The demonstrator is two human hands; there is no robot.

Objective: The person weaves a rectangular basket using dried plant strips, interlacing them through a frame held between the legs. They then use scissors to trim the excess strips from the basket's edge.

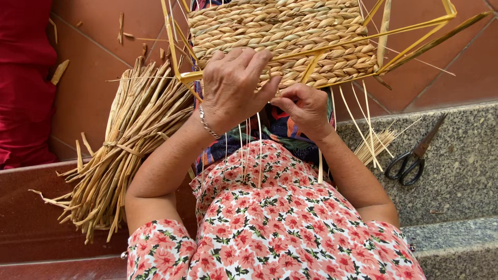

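Note:
A woven mat of braided straw (290,36) rests on my lap, stretched over thin yellow frame strips (415,28). My left hand (233,85), with a metal bracelet at the wrist, lies flat on the mat's near edge, fingers pressing the weave. My right hand (303,106) is at the same edge, just to the right, with its fingers pinched on a straw strand at the edge of the weave. Thin pale strands (259,150) hang down from the mat's edge over my flowered dress.
A tied bundle of dried straw stalks (124,150) lies on the red tiled step to my left. Black scissors (415,155) rest on the grey stone ledge at right, beside a small tuft of cut straw (373,145). Red cloth (23,83) is at far left.

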